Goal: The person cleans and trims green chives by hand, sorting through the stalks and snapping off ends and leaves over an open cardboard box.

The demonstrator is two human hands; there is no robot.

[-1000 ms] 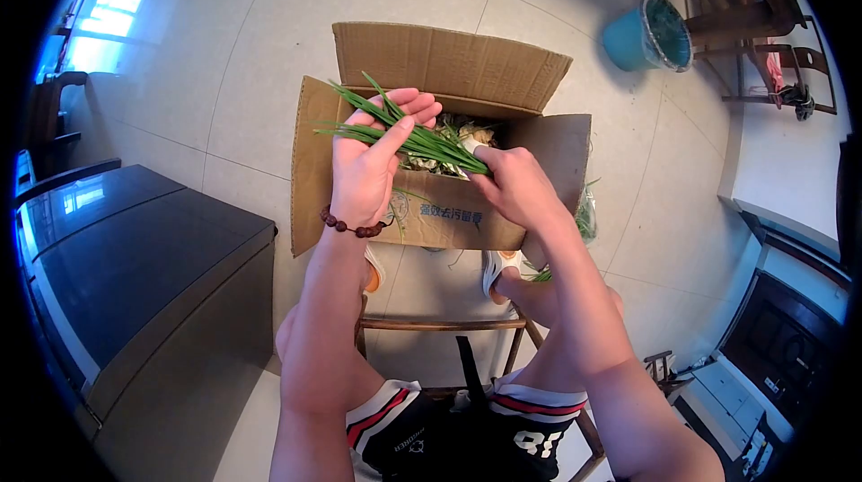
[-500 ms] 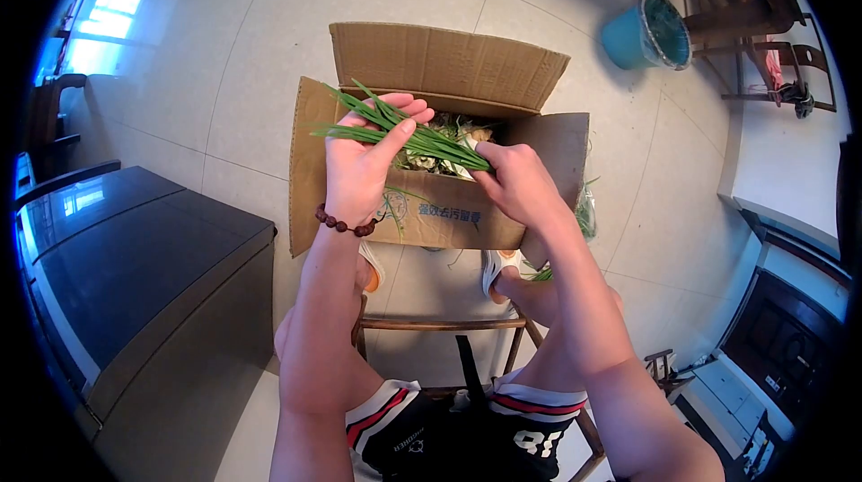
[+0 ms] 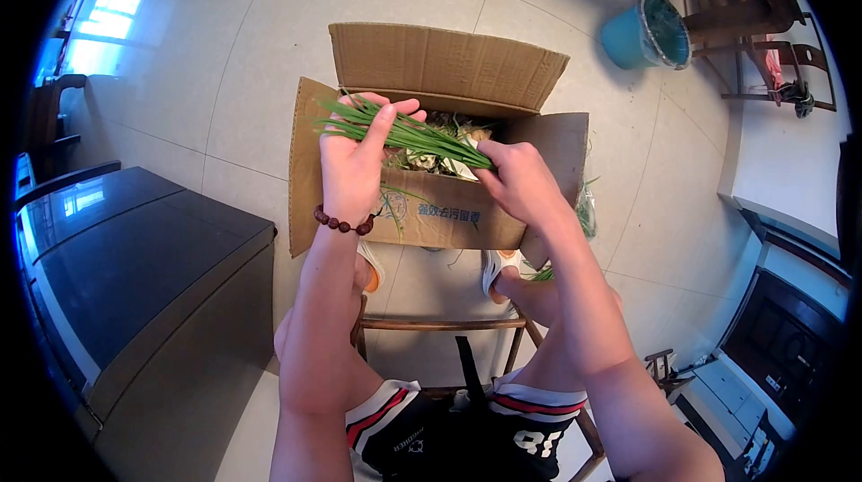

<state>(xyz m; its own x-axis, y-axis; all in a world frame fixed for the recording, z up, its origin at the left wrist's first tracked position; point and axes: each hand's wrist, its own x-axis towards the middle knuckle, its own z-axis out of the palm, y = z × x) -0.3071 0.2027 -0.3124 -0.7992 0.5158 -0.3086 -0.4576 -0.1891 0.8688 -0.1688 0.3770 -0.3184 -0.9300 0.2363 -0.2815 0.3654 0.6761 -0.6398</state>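
chives (or a close lookalike) hang in a slim bundle above the open cardboard box. they should handle light, limp and easily bruised, best held at the gathered end, where the right hand pinches them; the left hand loosely cradles the blades under its thumb. their long axis runs sideways, tips leftward and slightly away from the person.
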